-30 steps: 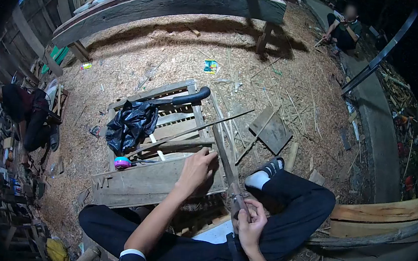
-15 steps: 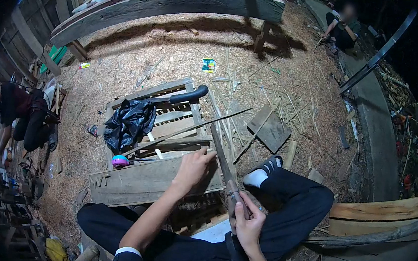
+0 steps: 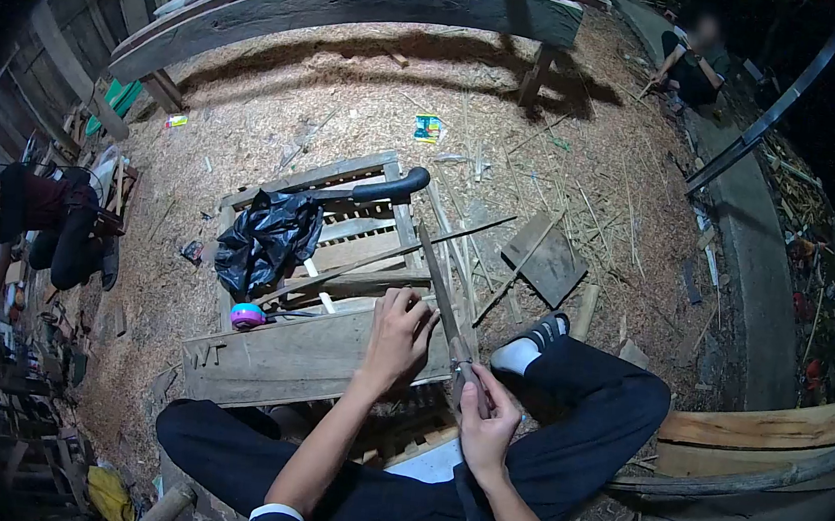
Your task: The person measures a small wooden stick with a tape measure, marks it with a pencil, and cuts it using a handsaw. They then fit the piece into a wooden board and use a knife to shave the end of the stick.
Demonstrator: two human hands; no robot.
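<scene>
My right hand [image 3: 489,423] is closed round the lower end of a long knife [image 3: 446,298]. Its narrow blade points up and away from me, over the edge of the slatted wooden frame. My left hand [image 3: 398,337] is just left of the blade, above a wide plank [image 3: 278,356], with fingers bent and somewhat apart. I see nothing held in it. A thin wooden strip [image 3: 378,255] lies slantwise across the frame, its far end behind the blade. On the frame are a black plastic bag [image 3: 266,246] and a saw with a black handle [image 3: 392,186]. A pink and purple round object [image 3: 247,316] sits at the plank's left end.
A square board [image 3: 544,259] lies ahead right among scattered strips. Beyond is a long wooden bench [image 3: 349,28]. Stacked planks [image 3: 773,425] stand at my right. One person [image 3: 59,226] bends down at the left; another [image 3: 693,66] crouches at the far right.
My left hand has lifted slightly and its fingers have loosened from a tighter bend. The knife and my right hand have shifted slightly up. The whole view has tilted a little.
</scene>
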